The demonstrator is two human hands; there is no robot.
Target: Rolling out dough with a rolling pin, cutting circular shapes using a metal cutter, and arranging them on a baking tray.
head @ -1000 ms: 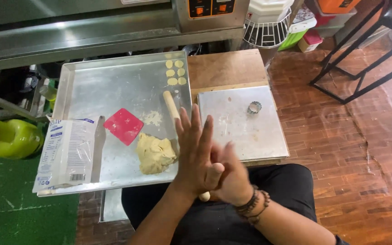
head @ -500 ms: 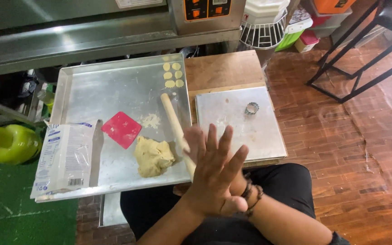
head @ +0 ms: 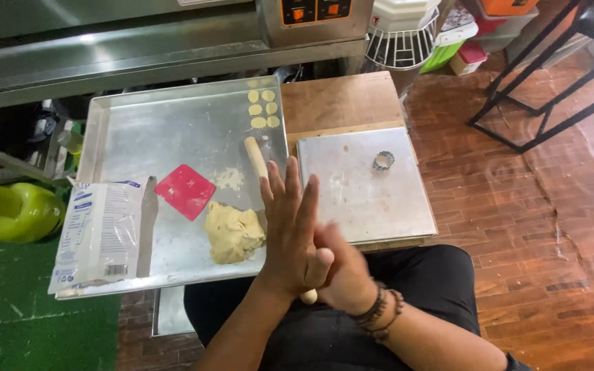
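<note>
The fingers (head: 290, 199) of the left hand (head: 289, 237) are stretched out flat and slightly spread, gripping nothing, the palm pressed against the right hand (head: 342, 275). The right hand's fingers are loosely curled against the left palm; whether anything lies between the 2 palms cannot be told. A beaded bracelet (head: 378, 312) circles the right wrist. Both hands hover at the near edge of the work surface, above the person's dark lap.

Under the hands runs a wooden rolling pin (head: 256, 156), its near end showing below the palms and its far end lying on the large metal tray (head: 173, 117). Just left of the left hand, on that tray, sits a lump of yellow dough (head: 232, 233). Farther left a white plastic bag (head: 101, 230) lies at the tray's near left corner, and a red scraper (head: 185, 191) lies flat between bag and pin.

To the right, a smaller flat metal sheet (head: 379, 206) carries a round metal cutter (head: 383, 161).

In the tray's far right corner lie 6 small cut dough discs (head: 262, 108).
</note>
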